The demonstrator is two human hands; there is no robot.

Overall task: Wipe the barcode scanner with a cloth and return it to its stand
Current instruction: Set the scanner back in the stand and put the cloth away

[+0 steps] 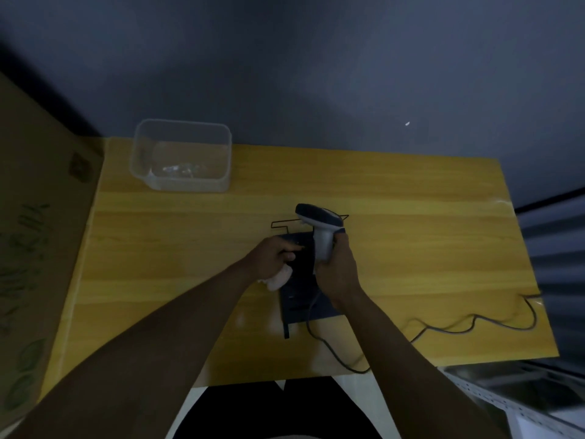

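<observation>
The barcode scanner, grey with a dark head, is upright above the middle of the wooden table. My right hand grips its handle from the right. Its grey cable trails across the table to the right edge. My left hand is closed around a pale bunched cloth, just left of the handle and over the black stand. The stand lies flat under both hands, and a thin black wire frame shows behind it.
A clear plastic container stands at the table's back left. A cardboard box rises along the left edge. A dark wall is behind the table, and metal shelving sits at the lower right.
</observation>
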